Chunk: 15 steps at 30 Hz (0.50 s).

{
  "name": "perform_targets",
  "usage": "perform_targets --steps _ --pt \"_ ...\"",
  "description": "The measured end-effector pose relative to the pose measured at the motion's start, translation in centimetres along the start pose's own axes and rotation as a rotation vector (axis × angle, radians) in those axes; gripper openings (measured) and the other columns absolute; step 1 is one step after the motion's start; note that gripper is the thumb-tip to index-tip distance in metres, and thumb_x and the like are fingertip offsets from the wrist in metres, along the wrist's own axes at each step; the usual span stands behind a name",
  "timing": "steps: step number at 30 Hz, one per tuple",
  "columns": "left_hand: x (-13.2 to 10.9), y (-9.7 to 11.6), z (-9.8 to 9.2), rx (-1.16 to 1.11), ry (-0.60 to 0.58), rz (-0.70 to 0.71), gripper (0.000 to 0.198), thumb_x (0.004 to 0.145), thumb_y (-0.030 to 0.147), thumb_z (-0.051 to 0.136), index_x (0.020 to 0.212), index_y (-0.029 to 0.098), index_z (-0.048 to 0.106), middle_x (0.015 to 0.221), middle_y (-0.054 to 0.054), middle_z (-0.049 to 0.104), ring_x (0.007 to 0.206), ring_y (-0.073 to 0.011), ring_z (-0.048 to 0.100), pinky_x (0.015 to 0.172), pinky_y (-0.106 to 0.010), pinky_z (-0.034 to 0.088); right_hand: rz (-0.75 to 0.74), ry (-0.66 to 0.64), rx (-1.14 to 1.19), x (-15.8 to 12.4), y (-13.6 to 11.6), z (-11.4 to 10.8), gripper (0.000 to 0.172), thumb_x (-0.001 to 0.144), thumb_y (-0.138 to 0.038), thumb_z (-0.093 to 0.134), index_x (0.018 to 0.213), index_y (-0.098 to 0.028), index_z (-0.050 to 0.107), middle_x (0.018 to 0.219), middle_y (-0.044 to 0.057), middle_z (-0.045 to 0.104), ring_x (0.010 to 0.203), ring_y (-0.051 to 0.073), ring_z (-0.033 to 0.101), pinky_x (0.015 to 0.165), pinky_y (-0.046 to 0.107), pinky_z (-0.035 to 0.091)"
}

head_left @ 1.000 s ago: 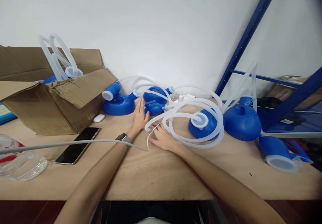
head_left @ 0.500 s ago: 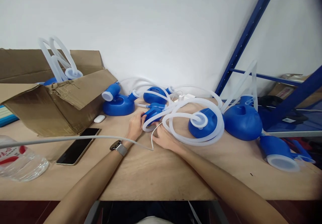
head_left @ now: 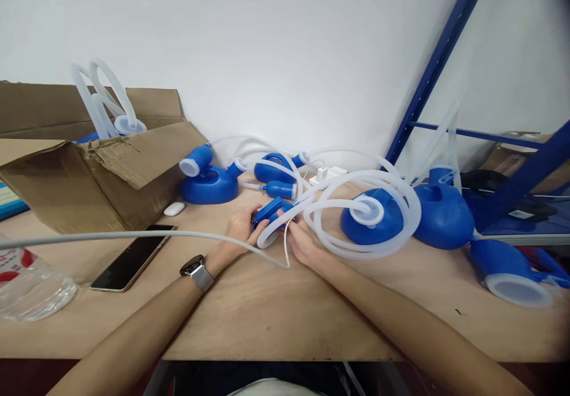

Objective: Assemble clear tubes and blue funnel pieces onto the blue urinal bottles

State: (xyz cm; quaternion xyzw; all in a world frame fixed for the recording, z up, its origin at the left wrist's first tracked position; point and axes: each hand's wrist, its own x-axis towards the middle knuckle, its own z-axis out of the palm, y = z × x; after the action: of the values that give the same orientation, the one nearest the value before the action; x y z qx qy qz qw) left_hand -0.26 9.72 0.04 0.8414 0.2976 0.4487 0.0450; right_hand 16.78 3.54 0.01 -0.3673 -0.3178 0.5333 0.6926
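Note:
Between my hands is a blue plastic urinal funnel (head_left: pixel 269 209), its handle side turned up. My left hand (head_left: pixel 243 228) closes around its left end, thumb in front. On the other side, my right hand (head_left: pixel 303 243) grips it, with part of the fingers hidden behind the clear tube (head_left: pixel 332 191). That tube lies in loops and ends in a white cap on a blue urinal bottle (head_left: pixel 386 218) to the right. A thin white cable (head_left: pixel 286 247) hangs in front of my hands.
A cardboard box (head_left: pixel 133 176) with tubes stands at left, near a phone (head_left: pixel 131 259), white earbud case (head_left: pixel 174 208) and water bottle (head_left: pixel 35 289). More blue bottles (head_left: pixel 209 187) stand behind and at right (head_left: pixel 445 218). A blue shelf frame (head_left: pixel 439 69) rises at right.
The blue urinal funnel has been turned and raised slightly in my hands, so its handle now shows on top. Both hands have opened outward around it, and the view has shifted a little.

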Motion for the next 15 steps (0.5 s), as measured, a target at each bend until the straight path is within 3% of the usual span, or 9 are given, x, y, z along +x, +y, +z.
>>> perform_targets --steps 6,11,15 --pt "0.9 -0.6 -0.7 0.045 -0.102 -0.021 0.039 0.103 0.051 0.047 0.081 0.021 0.061 0.075 -0.005 0.066 0.068 -0.0208 0.062 0.068 -0.033 0.047 0.026 0.124 0.043 0.0 -0.5 0.3 0.052 0.067 -0.039 0.088 0.11 -0.026 0.062 0.097 -0.002 0.076 0.092 0.023 0.073 0.075 0.039 0.066" --pt "1.2 -0.4 -0.6 0.001 -0.144 -0.054 0.041 0.105 0.052 0.039 0.081 0.023 0.058 0.069 -0.003 0.06 0.065 -0.0203 0.059 0.065 -0.031 0.043 0.074 0.173 0.017 0.0 -0.6 0.5 0.047 0.069 -0.041 0.087 0.108 -0.024 0.066 0.101 0.002 0.078 0.094 0.026 0.074 0.071 0.037 0.066" --pt "1.4 0.5 -0.4 -0.085 -0.107 -0.113 0.039 0.105 0.05 0.036 0.082 0.024 0.055 0.07 -0.002 0.06 0.067 -0.0204 0.059 0.065 -0.031 0.042 0.087 0.212 0.028 0.4 -0.6 0.3 0.047 0.069 -0.043 0.086 0.106 -0.023 0.066 0.098 0.003 0.078 0.092 0.026 0.075 0.067 0.036 0.066"
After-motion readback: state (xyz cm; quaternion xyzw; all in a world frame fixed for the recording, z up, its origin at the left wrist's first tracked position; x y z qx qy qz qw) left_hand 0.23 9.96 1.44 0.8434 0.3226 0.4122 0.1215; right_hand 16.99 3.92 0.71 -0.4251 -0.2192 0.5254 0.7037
